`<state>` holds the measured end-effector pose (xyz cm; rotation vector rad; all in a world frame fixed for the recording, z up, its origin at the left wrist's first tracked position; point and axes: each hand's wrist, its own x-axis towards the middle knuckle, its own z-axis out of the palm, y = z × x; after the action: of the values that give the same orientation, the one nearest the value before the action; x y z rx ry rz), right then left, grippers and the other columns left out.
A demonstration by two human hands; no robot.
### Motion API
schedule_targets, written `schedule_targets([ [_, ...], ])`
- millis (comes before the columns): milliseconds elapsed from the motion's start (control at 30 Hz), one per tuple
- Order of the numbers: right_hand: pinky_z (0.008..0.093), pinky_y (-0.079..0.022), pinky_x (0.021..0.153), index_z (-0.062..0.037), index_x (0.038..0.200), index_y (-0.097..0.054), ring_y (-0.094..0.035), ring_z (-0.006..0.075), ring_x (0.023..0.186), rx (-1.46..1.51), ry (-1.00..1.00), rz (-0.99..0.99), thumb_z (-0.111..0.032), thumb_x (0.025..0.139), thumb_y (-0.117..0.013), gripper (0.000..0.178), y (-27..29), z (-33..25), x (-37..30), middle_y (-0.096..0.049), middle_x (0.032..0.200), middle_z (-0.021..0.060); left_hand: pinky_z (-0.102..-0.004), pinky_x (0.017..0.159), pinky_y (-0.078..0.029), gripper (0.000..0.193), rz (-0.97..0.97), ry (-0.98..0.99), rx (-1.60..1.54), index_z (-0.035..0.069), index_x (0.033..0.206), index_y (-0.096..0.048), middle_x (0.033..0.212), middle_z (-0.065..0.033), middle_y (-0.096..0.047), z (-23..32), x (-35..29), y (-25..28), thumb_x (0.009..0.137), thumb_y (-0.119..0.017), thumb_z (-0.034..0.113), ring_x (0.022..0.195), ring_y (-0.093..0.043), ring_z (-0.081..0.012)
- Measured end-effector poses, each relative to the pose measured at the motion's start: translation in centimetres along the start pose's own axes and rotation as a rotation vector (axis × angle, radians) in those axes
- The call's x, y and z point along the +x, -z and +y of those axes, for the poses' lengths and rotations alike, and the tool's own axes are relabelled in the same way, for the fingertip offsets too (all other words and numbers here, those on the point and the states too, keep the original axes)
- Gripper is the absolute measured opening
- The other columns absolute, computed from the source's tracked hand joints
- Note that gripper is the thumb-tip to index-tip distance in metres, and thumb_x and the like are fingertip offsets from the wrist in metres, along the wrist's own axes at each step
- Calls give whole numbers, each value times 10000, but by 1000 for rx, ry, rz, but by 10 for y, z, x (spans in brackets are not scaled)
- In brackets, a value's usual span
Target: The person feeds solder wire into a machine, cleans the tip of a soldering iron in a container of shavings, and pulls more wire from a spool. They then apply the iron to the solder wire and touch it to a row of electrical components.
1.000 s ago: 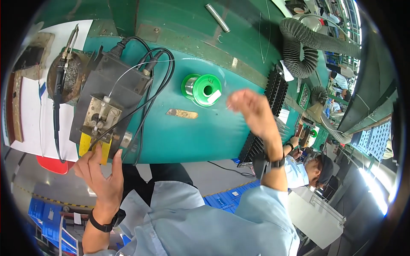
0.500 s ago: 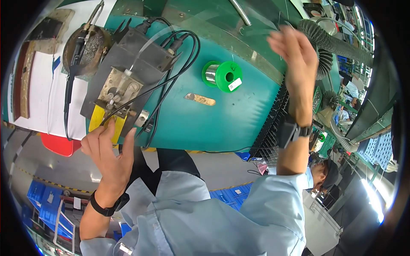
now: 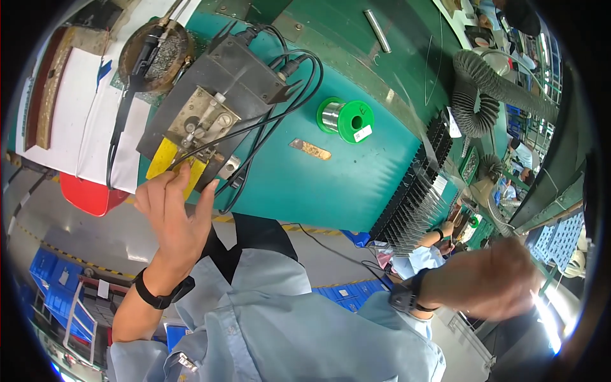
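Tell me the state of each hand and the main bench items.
Left hand: fingertips at yellow plate
Right hand: blurred, off the bench
Green spool: wound with silver wire
Soldering iron: lying across round bowl
Stained strip: lying flat
Metal rod: lying down

Pale-blue shirt (image 3: 280, 325) — black wrist straps (image 3: 149, 294)

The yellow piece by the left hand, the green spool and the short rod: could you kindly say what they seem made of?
Yellow piece: painted metal or plastic, perhaps; its flat, even colour leaves that open. Green spool: probably smooth plastic, by its even, solid colour. Short rod: likely bare metal, given its silvery, bright shine.
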<state>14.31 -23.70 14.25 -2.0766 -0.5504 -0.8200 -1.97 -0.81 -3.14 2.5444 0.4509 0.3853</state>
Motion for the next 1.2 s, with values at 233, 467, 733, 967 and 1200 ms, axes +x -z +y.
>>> schedule_targets([
  [233,407,-557,818,-115,1015,-693,-678,311,904,297,414,-721,-120,711,-733,307,-126,-20,-54,-680,996,132,-393,833,-329,529,-63,14,21,42,1165,-619,1045,-97,-566,-5,-4,-1,693,-841,130,970,-476,-275],
  [467,338,-526,724,-78,1058,-647,-667,259,840,31,459,-1048,-123,829,-708,242,-176,46,3,-672,990,78,-382,809,-335,532,27,-22,-15,33,1147,-622,1044,-94,-572,-2,-1,-3,675,-845,130,932,-482,-267],
  [733,288,-419,580,-27,1028,-625,-529,159,664,95,301,-1531,-140,920,-656,159,-200,73,32,-622,822,46,-372,765,-337,548,28,-41,-19,11,1128,-621,1009,-91,-590,-2,2,-2,644,-856,112,887,-511,-253],
  [967,264,-391,564,-6,982,-643,-494,123,655,219,233,-1673,-123,934,-643,126,-221,84,31,-607,773,42,-364,740,-344,544,32,-73,-14,-21,1099,-634,970,-110,-609,-2,1,-1,612,-861,70,848,-542,-254],
  [1200,288,-421,574,7,919,-655,-577,164,678,392,306,-1717,-60,901,-647,70,-231,80,23,-644,800,68,-362,724,-353,532,17,-74,-6,-38,1078,-644,941,-119,-612,-1,3,1,598,-860,39,825,-548,-258],
])
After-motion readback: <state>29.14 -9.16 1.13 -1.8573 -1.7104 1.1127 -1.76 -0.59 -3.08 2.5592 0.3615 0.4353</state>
